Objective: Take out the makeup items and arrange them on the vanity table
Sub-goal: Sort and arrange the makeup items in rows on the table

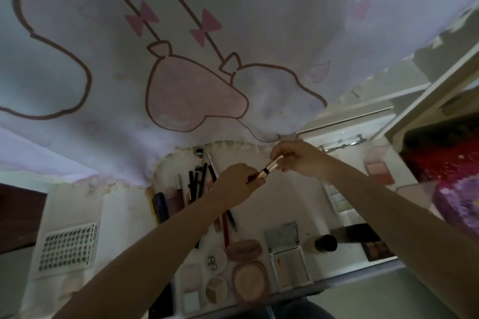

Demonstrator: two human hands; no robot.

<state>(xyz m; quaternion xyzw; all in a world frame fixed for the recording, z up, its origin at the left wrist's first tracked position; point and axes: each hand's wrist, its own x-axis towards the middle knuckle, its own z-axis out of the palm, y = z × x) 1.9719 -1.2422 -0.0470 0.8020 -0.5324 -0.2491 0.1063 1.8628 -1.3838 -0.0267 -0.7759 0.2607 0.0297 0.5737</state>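
A slim gold lipstick tube (268,168) with a black band is held in the air between both hands, above the white vanity table (274,204). My left hand (237,182) pinches its lower end and my right hand (298,159) grips its upper end. Below them lie several dark pencils and brushes (198,179) in a row. Nearer me sit round powder compacts (248,280), an open mirrored compact (286,254), a dark-capped bottle (325,243) on its side and an eyeshadow palette (375,247).
A printed cloth (181,59) with pink bows hangs over the table's far side. A sheet of false lashes (68,250) lies at the left. A blush palette (379,169) and eyelash curler (342,144) sit far right, beside a red and purple bag (456,189).
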